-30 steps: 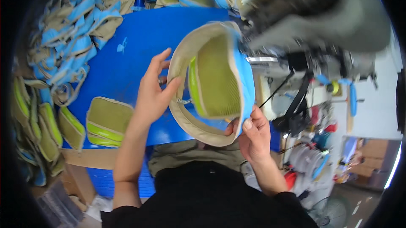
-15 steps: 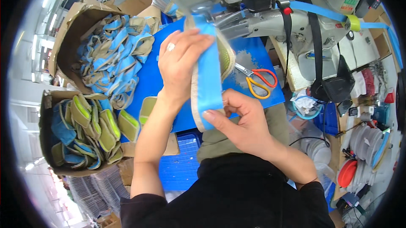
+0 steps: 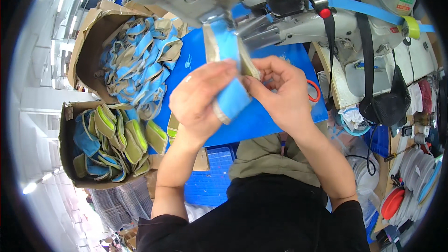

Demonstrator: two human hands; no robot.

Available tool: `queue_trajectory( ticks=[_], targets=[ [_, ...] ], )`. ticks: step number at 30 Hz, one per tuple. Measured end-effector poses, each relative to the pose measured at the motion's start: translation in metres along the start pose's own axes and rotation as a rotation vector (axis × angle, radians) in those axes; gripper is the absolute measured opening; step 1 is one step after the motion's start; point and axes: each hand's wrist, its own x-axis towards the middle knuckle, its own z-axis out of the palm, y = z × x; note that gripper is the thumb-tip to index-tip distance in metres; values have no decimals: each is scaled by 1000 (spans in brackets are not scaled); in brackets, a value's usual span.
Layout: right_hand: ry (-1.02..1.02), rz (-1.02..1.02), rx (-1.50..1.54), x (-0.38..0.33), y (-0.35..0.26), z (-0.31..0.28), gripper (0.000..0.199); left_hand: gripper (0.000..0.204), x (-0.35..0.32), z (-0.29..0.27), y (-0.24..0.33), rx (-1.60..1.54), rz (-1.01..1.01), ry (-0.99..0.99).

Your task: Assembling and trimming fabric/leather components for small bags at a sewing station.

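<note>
Left hand and right hand, close together, clamp the blue-and-tan band above the counter, between its side edges; uneven pulling could twist it.

The bare left forearm and right forearm slant inward from below, elbows bent, bringing the two hands close together. The left hand, blurred, shows its back, its fingers bent and directed to the right, its thumb out of sight. The right hand curls its fingers inward, its thumb pointing left in a pinch below the index finger.
</note>
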Motion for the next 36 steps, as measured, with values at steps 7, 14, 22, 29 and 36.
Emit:
queue_trajectory(
  ticks=[7,14,22,29,36],
  targets=[
    [61,-82,57,-7,8,4,17,22,4,5,5,52,100,-99],
    [98,-127,-11,2,12,6,14,22,11,-1,-2,109,101,-203],
    [131,-137,-37,21,19,12,15,25,19,2,-20,96,78,-221],
    [199,-152,-70,37,14,18,19,23,22,9,-35,147,117,-175],
    [332,-303,-167,40,22,26,23,24,20,3,-48,-186,-182,-89]
  ],
)
